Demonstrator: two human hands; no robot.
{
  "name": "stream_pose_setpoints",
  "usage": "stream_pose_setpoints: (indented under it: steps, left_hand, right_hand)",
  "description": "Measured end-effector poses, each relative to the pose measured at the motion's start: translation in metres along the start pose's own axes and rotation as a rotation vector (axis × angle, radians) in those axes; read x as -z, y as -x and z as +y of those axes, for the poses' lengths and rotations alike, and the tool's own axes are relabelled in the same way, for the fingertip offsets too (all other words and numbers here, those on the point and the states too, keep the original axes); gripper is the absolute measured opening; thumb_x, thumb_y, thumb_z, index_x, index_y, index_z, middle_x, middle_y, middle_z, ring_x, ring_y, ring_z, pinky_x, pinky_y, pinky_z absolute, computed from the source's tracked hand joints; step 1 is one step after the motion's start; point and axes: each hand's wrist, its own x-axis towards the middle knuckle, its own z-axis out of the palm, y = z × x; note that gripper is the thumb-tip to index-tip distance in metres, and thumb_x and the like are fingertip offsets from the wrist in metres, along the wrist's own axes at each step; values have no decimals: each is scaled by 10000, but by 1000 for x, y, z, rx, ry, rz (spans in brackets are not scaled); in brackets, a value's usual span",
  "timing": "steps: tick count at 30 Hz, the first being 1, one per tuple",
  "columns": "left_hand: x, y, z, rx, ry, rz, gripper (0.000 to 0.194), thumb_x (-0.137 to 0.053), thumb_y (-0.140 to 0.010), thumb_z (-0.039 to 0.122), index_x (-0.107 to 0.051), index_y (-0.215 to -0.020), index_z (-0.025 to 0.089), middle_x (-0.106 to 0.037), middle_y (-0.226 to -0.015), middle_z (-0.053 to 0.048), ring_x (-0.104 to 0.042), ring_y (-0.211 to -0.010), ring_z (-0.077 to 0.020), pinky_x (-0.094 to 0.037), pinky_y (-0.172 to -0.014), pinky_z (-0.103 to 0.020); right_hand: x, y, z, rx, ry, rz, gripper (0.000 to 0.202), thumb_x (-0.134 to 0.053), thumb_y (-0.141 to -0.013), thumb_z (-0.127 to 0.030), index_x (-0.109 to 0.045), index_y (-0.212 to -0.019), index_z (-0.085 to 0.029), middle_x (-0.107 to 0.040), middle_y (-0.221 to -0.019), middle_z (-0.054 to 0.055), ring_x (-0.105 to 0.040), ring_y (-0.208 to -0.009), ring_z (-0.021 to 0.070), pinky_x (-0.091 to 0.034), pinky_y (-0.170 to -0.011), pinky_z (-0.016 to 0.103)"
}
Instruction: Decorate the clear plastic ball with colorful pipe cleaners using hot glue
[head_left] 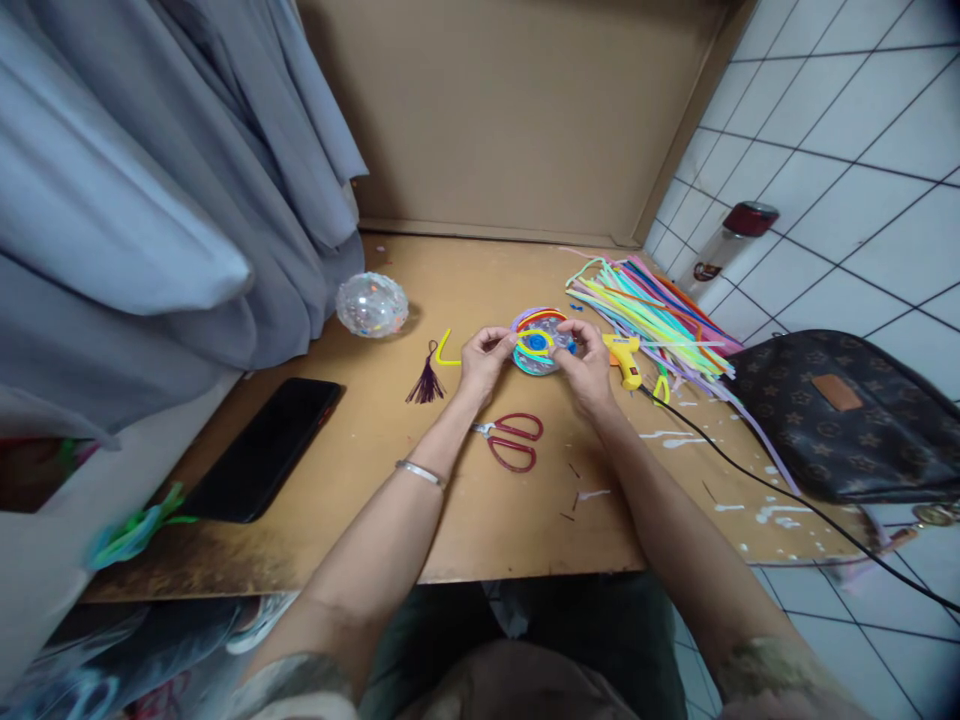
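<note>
My left hand [484, 362] pinches one side of a yellow pipe cleaner [537, 350] bent into a loop. From the other side, the fingers of my right hand [585, 365] close on the same loop. Under it is a round, clear piece [534, 369] with red, purple and turquoise pipe cleaners round its edge and blue at its centre. My fingers hide part of its rim. Red-handled scissors [517, 440] lie nearer to me. Left of my left hand are a bent yellow pipe cleaner [444, 352] and a dark purple tassel [426, 384].
A yellow glue gun [625, 360] with a black cord lies right of my right hand, before a pile of coloured pipe cleaners [652, 310]. A black phone [266, 450], a clear round container [373, 304], a brown patterned bag [847, 420] and a bottle [724, 250] stand around the edges.
</note>
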Motion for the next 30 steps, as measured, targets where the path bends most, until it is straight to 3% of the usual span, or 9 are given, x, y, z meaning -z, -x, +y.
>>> stream_pose_setpoints:
  steps: [6,10,17,24,30]
  left_hand:
    - [1,-3,-5,-17,50,-1,499,-918,-585,378,-629,-948,194,-696,-991,-32,-672,-863,-142,-550,-813,-276]
    - [1,-3,-3,-36,61,-41,425,-902,-599,372,-632,-882,206,-698,-1019,-33,-668,-884,-152,-546,-789,-269]
    - [1,0,-2,-58,13,-58,284,-871,-631,383,-685,-731,193,-693,-1136,-57,-654,-1055,-208,-526,-903,-327]
    - [-1,0,-2,-96,-54,-40,272,-859,-652,421,-746,-742,190,-673,-1190,-85,-592,-1211,-273,-497,-988,-372]
    - [-2,-1,-2,-105,-69,-45,253,-853,-669,426,-760,-747,204,-670,-1183,-80,-603,-1185,-260,-524,-923,-343]
  right_hand:
    - [-1,2,2,11,-1,-9,296,-664,-652,-258,-634,-946,-251,-572,-1034,16,-575,-978,209,-474,-930,369]
    - [-4,5,1,51,15,-12,267,-661,-663,-239,-640,-928,-258,-576,-1015,15,-573,-993,221,-472,-955,391]
    - [-5,4,-1,56,14,-1,152,-696,-657,-243,-705,-807,-261,-546,-1128,52,-489,-1269,281,-409,-1102,460]
    - [-1,3,-1,29,41,-45,175,-675,-669,-259,-733,-834,-266,-550,-1168,52,-471,-1299,271,-381,-1139,463]
    - [0,2,0,25,39,-55,172,-680,-680,-267,-734,-843,-272,-559,-1170,54,-477,-1298,275,-375,-1142,471]
